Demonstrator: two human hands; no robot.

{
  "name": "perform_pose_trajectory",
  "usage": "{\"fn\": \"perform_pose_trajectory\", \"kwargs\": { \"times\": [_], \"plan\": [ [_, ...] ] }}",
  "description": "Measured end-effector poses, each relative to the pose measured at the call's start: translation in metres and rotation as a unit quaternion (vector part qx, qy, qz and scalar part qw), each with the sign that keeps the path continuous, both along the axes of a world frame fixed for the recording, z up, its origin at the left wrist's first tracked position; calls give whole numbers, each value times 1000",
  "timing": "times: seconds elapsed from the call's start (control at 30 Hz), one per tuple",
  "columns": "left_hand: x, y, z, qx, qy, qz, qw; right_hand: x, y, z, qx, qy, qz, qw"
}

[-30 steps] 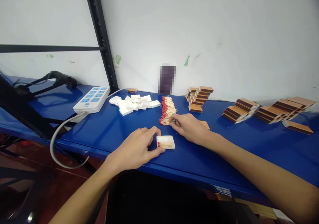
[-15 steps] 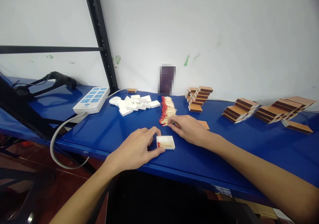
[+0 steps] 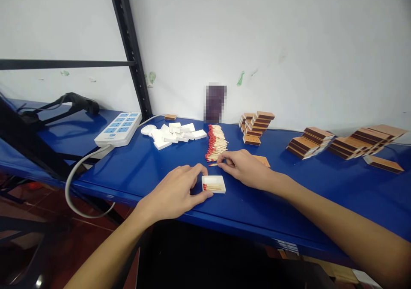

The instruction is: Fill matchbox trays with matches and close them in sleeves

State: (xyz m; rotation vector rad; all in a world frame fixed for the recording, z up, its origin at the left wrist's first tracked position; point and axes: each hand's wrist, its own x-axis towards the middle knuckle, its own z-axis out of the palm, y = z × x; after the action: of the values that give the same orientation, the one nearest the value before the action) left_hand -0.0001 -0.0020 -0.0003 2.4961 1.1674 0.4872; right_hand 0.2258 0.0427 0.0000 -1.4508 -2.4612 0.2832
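Observation:
My left hand [image 3: 175,192] grips a small white matchbox tray [image 3: 214,179] between thumb and index finger at its left end. Several red-headed matches [image 3: 213,187] lie side by side along the tray's near wall. Just beyond the tray, my right hand [image 3: 240,165] pinches a single match [image 3: 213,165] by its pale end, its red head pointing left. Behind that match lies a long pile of matches [image 3: 219,142], red heads to the left. An orange-topped matchbox [image 3: 262,160] lies partly hidden behind my right hand.
White trays [image 3: 175,133] are heaped left of the match pile. Matchboxes stand in stacks at the back [image 3: 257,124] and right [image 3: 310,141]. A power strip [image 3: 118,128] with a grey cable sits left, beside a black shelf post [image 3: 135,62]. The blue shelf's front edge [image 3: 240,227] is near.
My right hand has drawn slightly toward me, and one match in its fingers is now apart from the pile. My left hand and the tray stay in place.

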Motion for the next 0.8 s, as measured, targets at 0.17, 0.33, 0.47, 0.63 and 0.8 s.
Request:
{"fn": "perform_pose_trajectory", "kwargs": {
  "times": [0.17, 0.33, 0.47, 0.63, 0.8],
  "plan": [
    [-1, 0, -1, 1, -3, -1, 1000, 0, -8, 8, -8, -25, -12, 1000],
    [-1, -1, 0, -4, 1, -2, 1000, 2, -9, 8, -21, -6, -6, 1000],
    [-1, -1, 1, -4, 1, -3, 1000, 1, -8, 4, -39, 19, 20, 999],
    [-1, -1, 1, -7, 1, -4, 1000, 2, -8, 3, -24, 23, 17, 999],
    [-1, -1, 1, -7, 3, -3, 1000, 3, -9, 5, -37, -2, 17, 999]
  ]
}}
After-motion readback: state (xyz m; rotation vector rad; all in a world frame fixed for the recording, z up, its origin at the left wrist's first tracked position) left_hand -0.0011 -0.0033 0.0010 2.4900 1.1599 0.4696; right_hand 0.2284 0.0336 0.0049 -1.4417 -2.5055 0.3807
